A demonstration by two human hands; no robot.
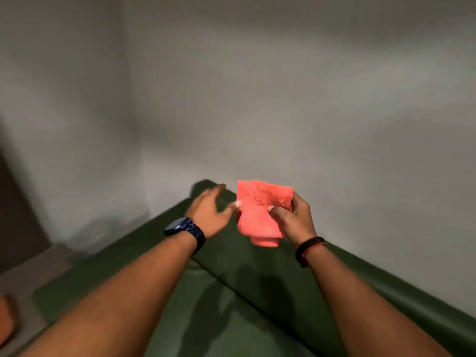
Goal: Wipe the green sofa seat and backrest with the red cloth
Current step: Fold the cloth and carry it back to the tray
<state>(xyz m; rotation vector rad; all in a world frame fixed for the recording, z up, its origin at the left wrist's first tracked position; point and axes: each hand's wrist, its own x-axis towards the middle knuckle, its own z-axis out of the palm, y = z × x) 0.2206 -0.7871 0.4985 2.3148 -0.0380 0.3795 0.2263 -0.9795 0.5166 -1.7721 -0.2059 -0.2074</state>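
Note:
A folded red cloth (258,213) is held up in the air above the green sofa's backrest (257,269). My right hand (293,217) grips the cloth's right side, thumb on the front. My left hand (210,211), with a dark watch on the wrist, is spread open beside the cloth; its thumb tip touches the cloth's left edge. The sofa seat (211,320) lies below my forearms, dark green and smooth. The cloth touches neither seat nor backrest.
A plain grey wall (283,99) stands right behind the backrest, with a corner at the left. The sofa's left armrest (85,276) borders a strip of floor (31,269). An orange object (6,318) sits at the far left edge.

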